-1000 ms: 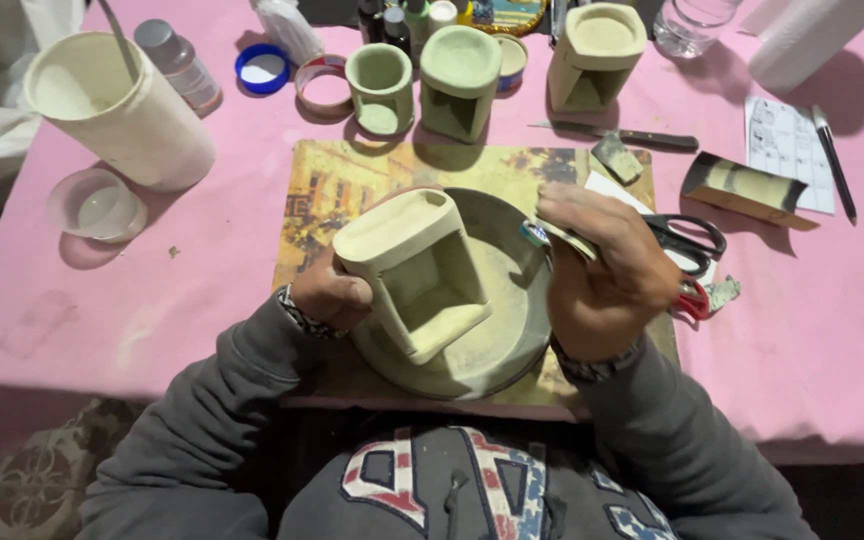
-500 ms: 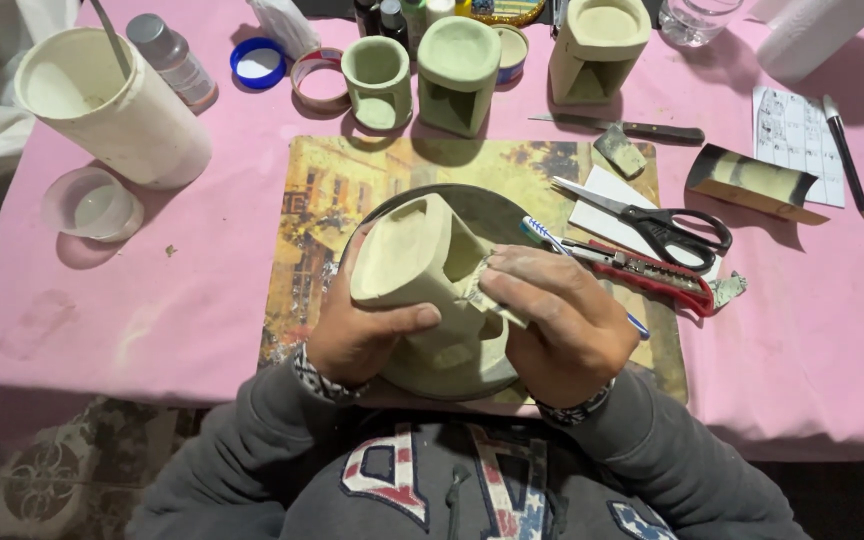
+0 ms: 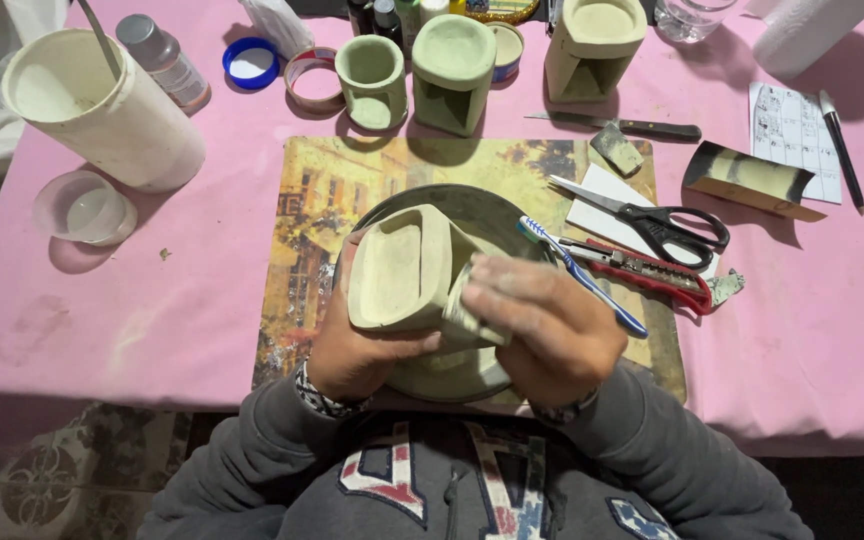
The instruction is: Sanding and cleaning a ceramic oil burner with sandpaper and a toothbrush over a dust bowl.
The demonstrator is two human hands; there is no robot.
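Note:
My left hand (image 3: 352, 355) grips a pale green unfired clay burner (image 3: 402, 270) from below and tilts its dished top toward the camera. My right hand (image 3: 542, 325) lies over the piece's right side, fingers pressed on the clay with a small pale pad under the fingertips. Both hands hover over a round grey turntable (image 3: 462, 215) that rests on a picture placemat (image 3: 332, 190).
Three similar clay pieces (image 3: 452, 60) stand at the back. A blue toothbrush (image 3: 582, 275), a red utility knife (image 3: 652, 275), scissors (image 3: 662, 225) and a knife (image 3: 632, 128) lie to the right. A white bucket (image 3: 102, 105) and a clear lid (image 3: 82, 208) sit at the left.
The clay piece has been lifted off the turntable and tipped, its top now facing up toward me. My right hand moved from the tools onto the piece's side.

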